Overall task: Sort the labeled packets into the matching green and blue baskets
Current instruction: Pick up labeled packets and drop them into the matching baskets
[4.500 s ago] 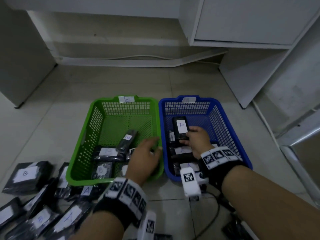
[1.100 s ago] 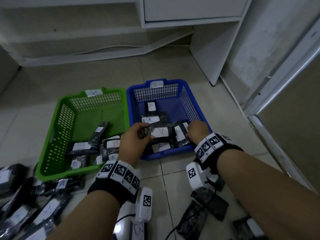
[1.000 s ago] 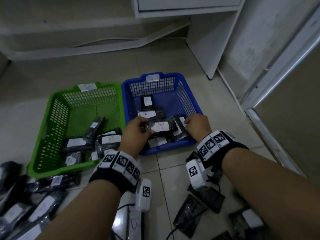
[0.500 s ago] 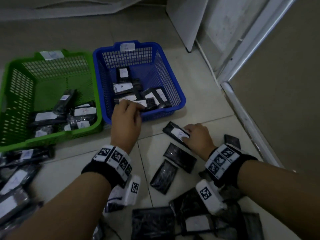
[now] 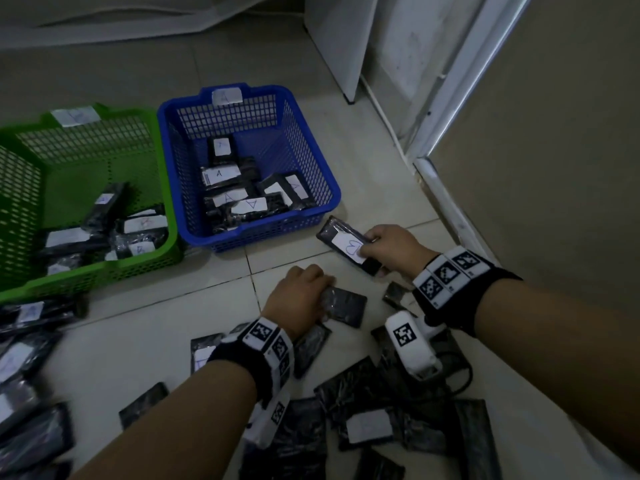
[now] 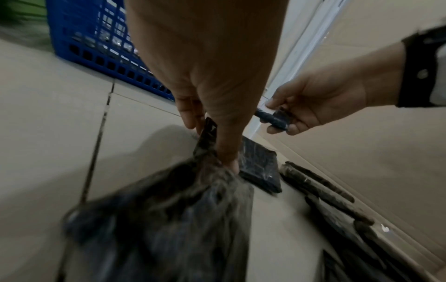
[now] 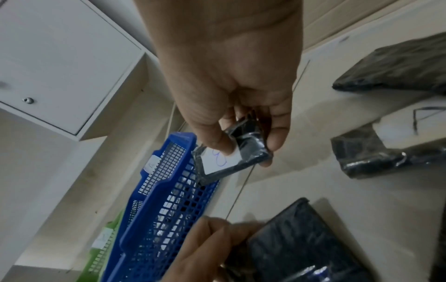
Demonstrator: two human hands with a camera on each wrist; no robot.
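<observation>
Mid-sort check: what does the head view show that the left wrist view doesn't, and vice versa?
Head only: the B label on the packet that the right hand holds, the green basket, and the A packets.

Left wrist only: the left hand pinching the dark packet by its edge.

Both: the blue basket, both hands, and the tiled floor.

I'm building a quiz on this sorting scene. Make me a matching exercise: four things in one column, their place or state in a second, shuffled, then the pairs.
Things:
1. B packet
2. blue basket
3. green basket
4. left hand

Places or states:
a. holds A packets
b. left of the blue one
c. grips a label-hidden packet on the floor
d. pinched in the right hand

Pairs: 1-d, 2-a, 3-b, 4-c
</observation>
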